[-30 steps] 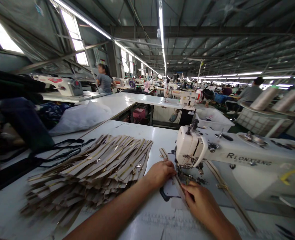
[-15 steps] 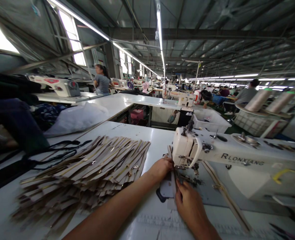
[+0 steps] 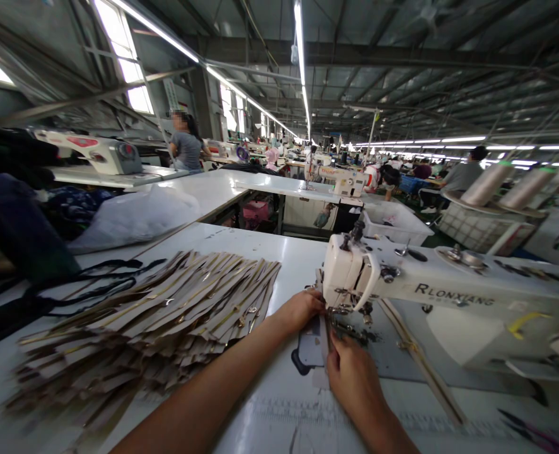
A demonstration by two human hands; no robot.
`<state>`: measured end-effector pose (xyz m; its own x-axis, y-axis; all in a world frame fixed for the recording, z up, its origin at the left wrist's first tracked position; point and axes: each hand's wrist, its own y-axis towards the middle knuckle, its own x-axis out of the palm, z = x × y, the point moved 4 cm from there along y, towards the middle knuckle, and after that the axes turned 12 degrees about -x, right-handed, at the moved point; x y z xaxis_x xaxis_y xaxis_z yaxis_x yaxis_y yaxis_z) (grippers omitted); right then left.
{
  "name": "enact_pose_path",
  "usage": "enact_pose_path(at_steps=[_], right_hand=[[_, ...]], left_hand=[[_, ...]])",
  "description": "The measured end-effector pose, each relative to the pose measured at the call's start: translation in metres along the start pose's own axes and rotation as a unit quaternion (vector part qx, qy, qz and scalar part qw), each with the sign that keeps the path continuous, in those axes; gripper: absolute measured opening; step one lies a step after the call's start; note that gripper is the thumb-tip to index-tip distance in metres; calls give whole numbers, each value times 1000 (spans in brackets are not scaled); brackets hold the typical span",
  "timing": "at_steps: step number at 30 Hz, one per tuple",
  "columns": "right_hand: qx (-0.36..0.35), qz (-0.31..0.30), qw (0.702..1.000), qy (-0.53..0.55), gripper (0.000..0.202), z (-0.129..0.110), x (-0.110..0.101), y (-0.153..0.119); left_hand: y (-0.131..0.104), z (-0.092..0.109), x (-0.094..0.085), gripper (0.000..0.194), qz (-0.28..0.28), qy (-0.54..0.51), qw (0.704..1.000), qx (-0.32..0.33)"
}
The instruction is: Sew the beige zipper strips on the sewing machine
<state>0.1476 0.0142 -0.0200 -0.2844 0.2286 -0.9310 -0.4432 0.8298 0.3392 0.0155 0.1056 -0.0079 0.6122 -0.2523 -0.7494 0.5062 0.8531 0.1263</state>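
Note:
A narrow grey fabric strip (image 3: 324, 343) runs lengthwise under the head of a white sewing machine (image 3: 350, 274). My left hand (image 3: 303, 309) has its fingers closed on the strip's left side, close to the needle area; the fingertips are partly hidden by the machine head. Nearer to me, my right hand (image 3: 353, 369) pinches the same strip along its right edge, thumb and forefinger together. Left of my forearm lies a thick pile of grey fabric strips with gold zippers (image 3: 166, 315). A single zipper strip (image 3: 424, 362) rests on the bed beneath the machine arm.
Scissors or snips (image 3: 530, 429) lie at the lower right. Dark straps (image 3: 90, 287) and a white plastic bag (image 3: 137, 217) are at the left. Beyond the table stand a white bin (image 3: 395, 224) and another sewing machine (image 3: 341, 180). Thread cones (image 3: 490, 183) stand at right.
The whole view has shifted slightly, so things appear a little further left and higher. Both hands keep their places on the strip at the machine.

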Motion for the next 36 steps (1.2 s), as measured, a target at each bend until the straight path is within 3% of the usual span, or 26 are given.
enact_pose_path(at_steps=[10,20,28,33,36], right_hand=[[-22,42,994,94,31,9,-1,-9],[-48,58,994,85,33,6,-4,-10],[-45,52,996,59,33,4,-3,-8],[-40,61,994,76,32,4,-5,-10],[-41,68,991,106,26,6,-7,-12]], left_hand=[[-1,2,-1,30,17,15,999,35],[-13,4,3,13,-2,72,997,7],[-16,7,1,17,-16,80,996,-18],[-24,18,-7,28,32,128,989,-63],[-30,27,-9,19,-14,125,991,-46]])
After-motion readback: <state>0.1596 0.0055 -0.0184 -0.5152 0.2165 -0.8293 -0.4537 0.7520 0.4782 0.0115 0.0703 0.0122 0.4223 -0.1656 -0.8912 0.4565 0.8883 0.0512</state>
